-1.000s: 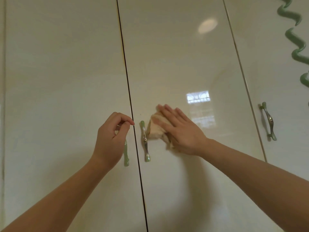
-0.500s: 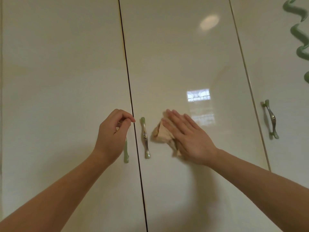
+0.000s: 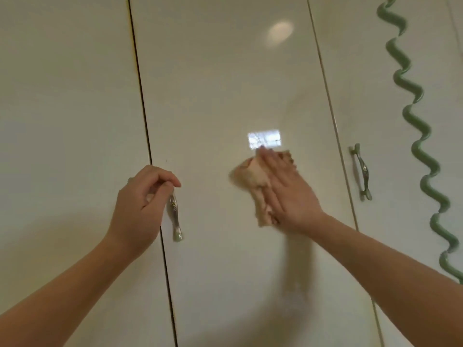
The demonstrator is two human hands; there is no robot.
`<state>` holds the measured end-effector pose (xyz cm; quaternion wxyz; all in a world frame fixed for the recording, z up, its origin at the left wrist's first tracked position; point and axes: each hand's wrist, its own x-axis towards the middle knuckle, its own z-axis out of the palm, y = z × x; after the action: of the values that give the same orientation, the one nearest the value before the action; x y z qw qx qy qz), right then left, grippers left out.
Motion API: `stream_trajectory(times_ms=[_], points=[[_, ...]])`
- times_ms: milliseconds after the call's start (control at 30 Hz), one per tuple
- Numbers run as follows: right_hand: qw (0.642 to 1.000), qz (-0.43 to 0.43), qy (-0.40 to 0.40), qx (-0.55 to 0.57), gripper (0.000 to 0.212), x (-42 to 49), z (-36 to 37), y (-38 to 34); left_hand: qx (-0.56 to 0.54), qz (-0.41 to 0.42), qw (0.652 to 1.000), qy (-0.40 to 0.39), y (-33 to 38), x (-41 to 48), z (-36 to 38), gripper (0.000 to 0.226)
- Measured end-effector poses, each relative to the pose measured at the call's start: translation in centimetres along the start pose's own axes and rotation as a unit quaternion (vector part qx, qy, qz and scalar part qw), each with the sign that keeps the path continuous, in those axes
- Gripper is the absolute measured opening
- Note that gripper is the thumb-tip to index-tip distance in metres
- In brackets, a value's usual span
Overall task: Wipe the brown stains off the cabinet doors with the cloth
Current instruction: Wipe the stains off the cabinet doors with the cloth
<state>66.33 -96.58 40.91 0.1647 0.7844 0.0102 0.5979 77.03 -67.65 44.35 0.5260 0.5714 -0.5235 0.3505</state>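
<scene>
Three glossy cream cabinet doors fill the view. My right hand (image 3: 288, 194) lies flat on a crumpled beige cloth (image 3: 253, 181) and presses it against the middle door (image 3: 225, 83), just below a bright window reflection. My left hand (image 3: 142, 204) is curled at the seam between the left door (image 3: 67, 108) and the middle door, its fingers hooked at the top of a silver-green handle (image 3: 175, 219). A faint brownish tint (image 3: 136, 68) runs along the upper part of that seam. A tiny dark speck (image 3: 166, 160) sits above my left hand.
The right door (image 3: 370, 71) carries its own handle (image 3: 363, 171). A wavy green trim (image 3: 413, 126) runs down the far right side. Both forearms reach up from the bottom corners.
My right hand has slid the cloth to the right and slightly up, away from the handles toward the door's middle. My left hand has stayed curled at the handles.
</scene>
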Motion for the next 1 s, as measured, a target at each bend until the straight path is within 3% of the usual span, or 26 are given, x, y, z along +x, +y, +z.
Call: stream_trajectory(times_ms=[100, 167, 233, 300, 400, 467, 567, 633, 800, 867, 1000], points=[[0.960, 0.269, 0.076, 0.029, 0.063, 3.0, -1.6, 4.0, -0.010, 0.003, 1.000, 0.008, -0.1, 0.7, 0.5, 0.021], [0.933, 0.342, 0.107, 0.041, 0.067, 4.2, -0.7, 1.1, -0.024, 0.003, 1.000, 0.012, 0.0, 1.1, 1.0, 0.021], [0.961, 0.258, 0.093, 0.026, 0.070, 2.6, 1.1, -3.9, -0.042, 0.004, 0.999, 0.013, 0.3, 1.2, 1.9, 0.021], [0.997, 0.077, 0.022, 0.022, 0.068, -2.0, 2.9, -8.5, -0.056, 0.014, 0.998, 0.013, 0.5, 0.7, 3.4, 0.021], [0.989, -0.127, -0.072, 0.010, 0.066, -7.5, 3.0, -9.0, -0.059, 0.034, 0.998, -0.007, 1.0, -0.5, 5.5, 0.021], [0.984, -0.155, -0.089, -0.003, 0.065, -8.3, 2.1, -5.3, -0.066, 0.040, 0.997, -0.022, 1.2, -0.9, 6.6, 0.021], [0.998, 0.047, -0.036, 0.012, 0.067, -10.4, 0.1, 1.7, -0.094, 0.037, 0.994, -0.036, 2.0, -1.2, 8.0, 0.022], [0.977, 0.209, 0.019, 0.027, 0.067, -12.9, -0.4, 4.0, -0.106, 0.034, 0.993, -0.045, 2.5, -1.9, 8.7, 0.024], [0.845, 0.504, 0.150, 0.098, 0.069, -14.1, 2.0, -0.7, -0.117, 0.039, 0.990, -0.065, 1.9, -5.3, 8.2, 0.023], [0.833, 0.525, 0.149, 0.095, 0.071, -12.8, 2.9, -3.6, -0.106, 0.038, 0.991, -0.077, 1.2, -6.5, 7.6, 0.021], [0.931, 0.351, 0.062, 0.085, 0.071, -10.6, 5.3, -13.4, -0.081, 0.014, 0.995, -0.060, 0.0, -7.4, 5.2, 0.020]])
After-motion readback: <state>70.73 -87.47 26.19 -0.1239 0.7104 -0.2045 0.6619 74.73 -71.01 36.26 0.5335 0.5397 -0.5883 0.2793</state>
